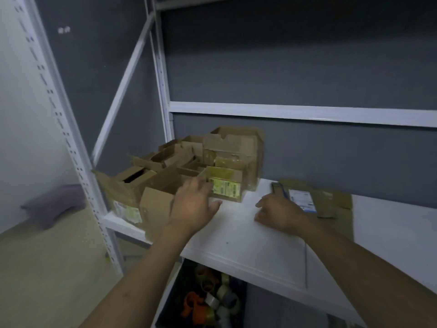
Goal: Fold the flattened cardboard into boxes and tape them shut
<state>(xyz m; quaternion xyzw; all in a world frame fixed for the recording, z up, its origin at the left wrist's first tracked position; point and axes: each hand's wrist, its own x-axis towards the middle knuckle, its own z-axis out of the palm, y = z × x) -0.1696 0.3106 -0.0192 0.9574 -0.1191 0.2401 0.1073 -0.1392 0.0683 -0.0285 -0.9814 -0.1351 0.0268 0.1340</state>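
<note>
Flattened cardboard [331,201] is seen lying flat on the white shelf [236,245], right of centre, with a printed label facing up. The right hand [280,213] is held just beside its left edge, fingers loosely bent, nothing gripped. A pile of folded boxes [170,162] is stacked at centre-left on the same shelf. The left hand [194,204] is placed at the small taped box [224,188] at the pile's front, fingers straight and spread, thumb out; contact cannot be confirmed. Tape rolls [212,301] are noted in a dark bin [179,290] at lower centre.
</note>
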